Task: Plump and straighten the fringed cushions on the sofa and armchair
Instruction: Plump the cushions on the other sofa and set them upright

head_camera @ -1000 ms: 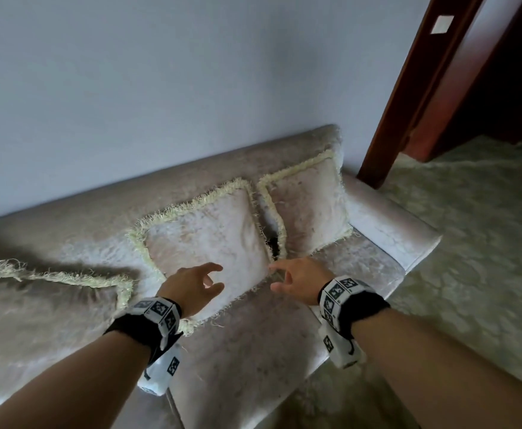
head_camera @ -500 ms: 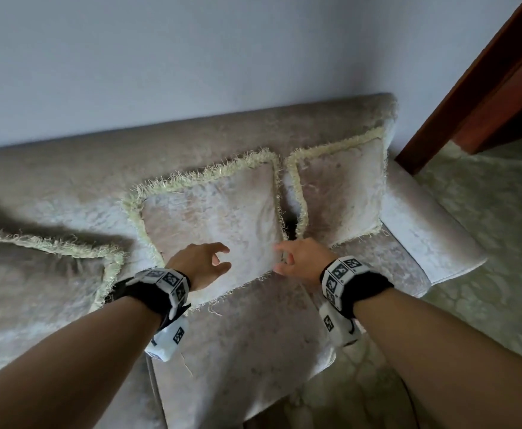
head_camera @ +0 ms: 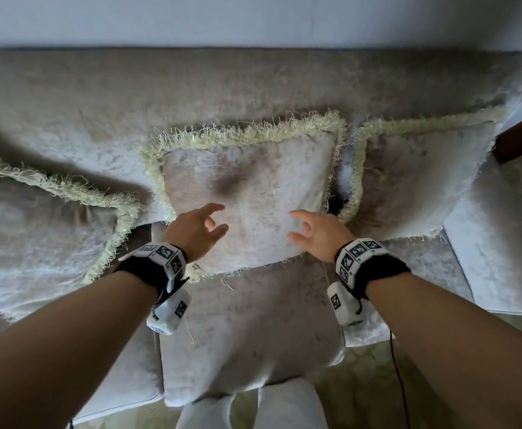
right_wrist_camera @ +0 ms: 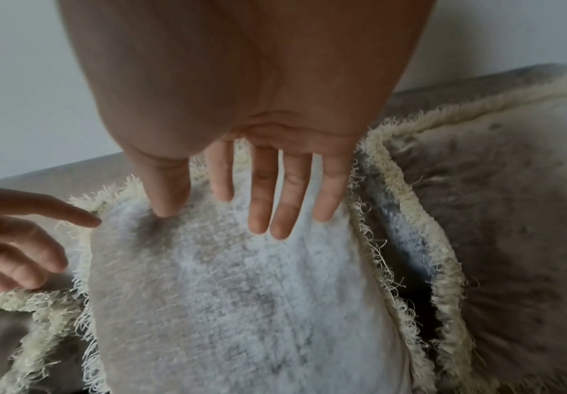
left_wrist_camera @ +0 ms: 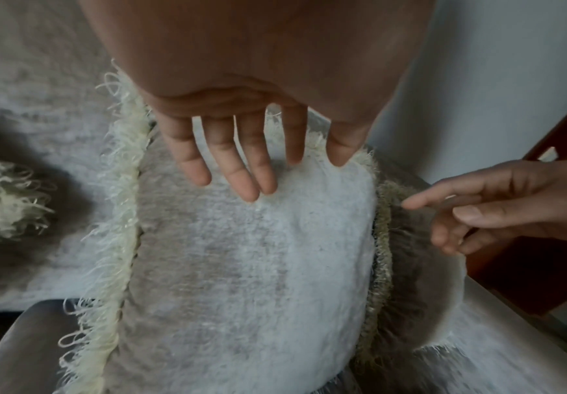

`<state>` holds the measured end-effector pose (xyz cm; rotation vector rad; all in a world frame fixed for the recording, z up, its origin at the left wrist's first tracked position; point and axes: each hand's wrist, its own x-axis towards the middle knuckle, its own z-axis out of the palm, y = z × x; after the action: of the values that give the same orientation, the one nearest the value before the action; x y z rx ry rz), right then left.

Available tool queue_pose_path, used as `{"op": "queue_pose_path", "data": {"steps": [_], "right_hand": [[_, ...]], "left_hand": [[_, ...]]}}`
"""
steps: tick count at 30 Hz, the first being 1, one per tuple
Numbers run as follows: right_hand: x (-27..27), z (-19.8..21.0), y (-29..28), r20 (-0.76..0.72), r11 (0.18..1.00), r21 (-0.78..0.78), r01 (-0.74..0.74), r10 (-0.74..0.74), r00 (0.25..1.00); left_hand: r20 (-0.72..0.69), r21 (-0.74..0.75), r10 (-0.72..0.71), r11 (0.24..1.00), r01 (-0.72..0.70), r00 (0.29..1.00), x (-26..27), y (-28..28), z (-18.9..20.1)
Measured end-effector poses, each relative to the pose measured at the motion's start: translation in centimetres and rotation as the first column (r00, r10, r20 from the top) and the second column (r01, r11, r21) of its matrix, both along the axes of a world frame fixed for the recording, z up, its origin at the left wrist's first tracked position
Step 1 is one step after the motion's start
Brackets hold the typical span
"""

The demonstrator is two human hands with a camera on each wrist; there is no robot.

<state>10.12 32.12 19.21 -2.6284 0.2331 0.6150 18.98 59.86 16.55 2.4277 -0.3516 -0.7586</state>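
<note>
Three pale velvet cushions edged in cream fringe lean against the back of the beige plush sofa (head_camera: 253, 85), and the middle cushion (head_camera: 253, 193) is the one in hand — the step looks like the reach before plumping it. It stands propped on the seat, between the slumped left cushion (head_camera: 37, 218) and the upright right cushion (head_camera: 414, 181). The left hand (head_camera: 196, 230) and right hand (head_camera: 318, 235) are spread wide over its lower face, fingers loosely extended, gripping nothing. Whether the fingertips touch the fabric, I cannot tell. Next, I judge, both hands should take its side edges, squeeze inward, then square it.
</note>
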Motion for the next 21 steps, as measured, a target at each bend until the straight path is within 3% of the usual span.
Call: {"op": "queue_pose_path", "data": {"steps": [5, 10, 13, 16, 21], "right_hand": [[1.9, -5.5, -3.4, 0.243, 0.99, 0.069, 0.123, -0.136, 0.961], [3.8, -12.9, -7.4, 0.37, 0.966, 0.076, 0.246, -0.257, 0.893], [5.0, -17.5, -8.9, 0.451, 0.958, 0.129, 0.254, -0.285, 0.846], [6.3, -21.0, -9.3, 0.474, 0.94, 0.223, 0.259, -0.337, 0.813], [7.6, -23.1, -9.1, 0.558, 0.928, 0.325, 0.183, -0.344, 0.755]], "left_hand": [[0.174, -0.062, 0.234, 0.972, -0.227, 0.957, 1.2, -0.8, -4.2], [0.361, -0.054, 0.46, 0.879, -0.474, 0.811, 1.3, -0.2, -10.7], [0.345, -0.075, 0.538, 0.833, -0.549, 0.769, 0.8, 0.2, -14.9], [0.332, -0.25, 0.587, 0.809, -0.531, 0.738, 1.4, -0.1, -18.2], [0.404, -0.576, 0.639, 0.733, -0.36, 0.655, 3.7, -2.3, -21.7]]}}
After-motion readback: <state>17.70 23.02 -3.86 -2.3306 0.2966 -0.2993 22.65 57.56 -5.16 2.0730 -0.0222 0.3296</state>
